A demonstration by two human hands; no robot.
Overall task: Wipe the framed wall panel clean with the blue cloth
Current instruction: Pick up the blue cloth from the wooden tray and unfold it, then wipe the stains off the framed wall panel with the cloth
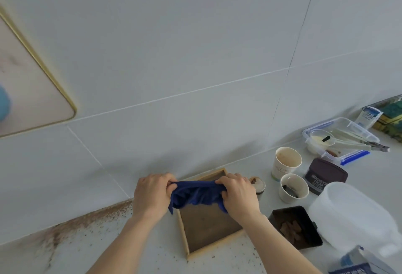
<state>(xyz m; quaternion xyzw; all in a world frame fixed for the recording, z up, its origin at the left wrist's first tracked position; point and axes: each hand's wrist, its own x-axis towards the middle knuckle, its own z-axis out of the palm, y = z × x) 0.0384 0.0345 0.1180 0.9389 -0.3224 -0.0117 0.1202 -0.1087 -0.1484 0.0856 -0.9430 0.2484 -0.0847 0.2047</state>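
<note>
My forearms come in from the bottom edge of the view, and at their ends my left hand [152, 195] and right hand [238, 195] are each closed around one end of the blue cloth [196, 194]. The fingers curl under and the thumbs press on top, so the fabric is bunched in both fists and sags between them in soft folds. It looks light and limp, with nothing stiff in it; I judge it will drape over whatever I press it against and needs gathering into a pad in one palm to wipe with any firmness. Both wrists are bent down, knuckles toward the wall, and the cloth hangs just above a shallow wooden tray [208, 225] on the speckled counter [134, 258]. The framed wall panel [32, 91], with its gold edge and faint smudges, is up on the wall at far left, well apart from the cloth.
</note>
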